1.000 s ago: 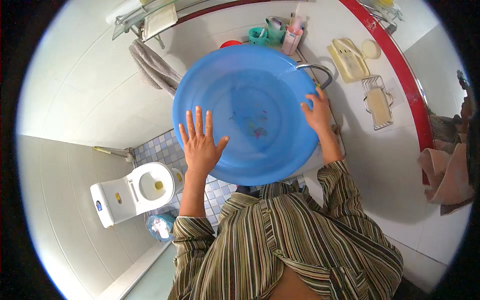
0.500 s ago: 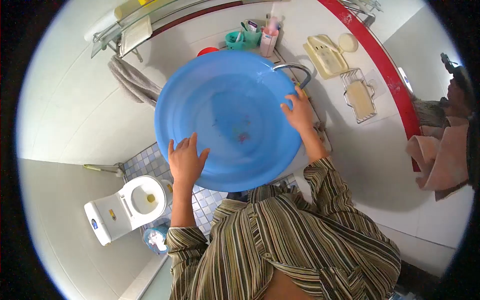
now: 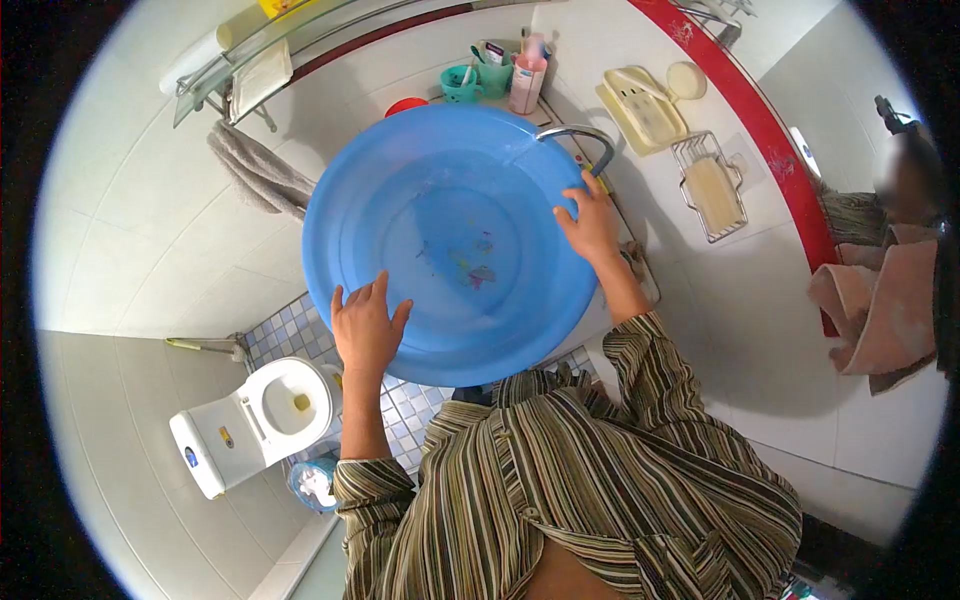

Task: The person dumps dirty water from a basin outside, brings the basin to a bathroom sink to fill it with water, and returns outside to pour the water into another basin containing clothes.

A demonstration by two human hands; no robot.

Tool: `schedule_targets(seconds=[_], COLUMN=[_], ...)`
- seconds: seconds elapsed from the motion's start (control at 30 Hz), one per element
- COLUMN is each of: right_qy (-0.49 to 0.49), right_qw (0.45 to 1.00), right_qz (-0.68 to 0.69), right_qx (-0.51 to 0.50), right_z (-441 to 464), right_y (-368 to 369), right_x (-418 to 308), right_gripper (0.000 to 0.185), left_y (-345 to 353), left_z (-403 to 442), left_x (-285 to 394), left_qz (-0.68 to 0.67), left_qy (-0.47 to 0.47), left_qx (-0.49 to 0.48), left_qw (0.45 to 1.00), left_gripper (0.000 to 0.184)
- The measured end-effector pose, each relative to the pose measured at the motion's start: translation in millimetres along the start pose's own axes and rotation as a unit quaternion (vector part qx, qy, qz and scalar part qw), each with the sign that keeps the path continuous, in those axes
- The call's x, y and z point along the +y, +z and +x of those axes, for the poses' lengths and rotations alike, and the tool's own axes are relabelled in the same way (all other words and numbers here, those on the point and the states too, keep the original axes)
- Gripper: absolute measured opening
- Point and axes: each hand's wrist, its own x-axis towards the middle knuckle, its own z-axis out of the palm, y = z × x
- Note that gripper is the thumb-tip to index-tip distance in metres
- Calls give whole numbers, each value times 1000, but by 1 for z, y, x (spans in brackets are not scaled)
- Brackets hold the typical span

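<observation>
A big round blue basin [image 3: 350, 210] stands under a curved chrome faucet [image 3: 590, 135], and water appears to run from the spout into it. In its bottom lie a printed pattern or small coloured bits that I cannot make out clearly. My left hand [image 3: 368, 325] is over the basin's near-left rim, palm down, fingers spread. On the opposite side, my right hand [image 3: 590, 228] is at the right rim just below the faucet, its fingers apart. Neither hand holds anything that shows; whether they press on the rim cannot be told.
Behind the basin are a green cup [image 3: 460, 85], a pink bottle [image 3: 527, 85] and a red object [image 3: 406, 105]. Soap holders [image 3: 640, 115] hang on the right wall. A grey towel [image 3: 255, 165] hangs at left, above a toilet [image 3: 285, 405] and a small bin [image 3: 315, 485].
The view has shifted slightly. Both hands keep nearly the same places at the rim. The coloured marks in the basin look different through the water.
</observation>
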Motion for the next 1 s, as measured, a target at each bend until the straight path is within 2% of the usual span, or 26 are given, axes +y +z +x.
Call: schedule_targets(seconds=[0.3, 0.47, 1.0], right_qy=[-2, -6, 10], right_qw=[1000, 1000, 1000], right_qz=[-7, -1, 6], right_qx=[4, 4, -10], right_z=[0, -1, 0], right_y=[-1, -1, -2], right_x=[-2, -1, -2], right_gripper=[32, 32, 33], left_y=[-2, 0, -2], left_z=[0, -1, 0], left_x=[0, 0, 1], left_qz=[-13, 3, -13], left_qy=[-10, 2, -5], left_qx=[-23, 15, 4], left_qw=[1000, 1000, 1000], left_gripper=[47, 44, 43])
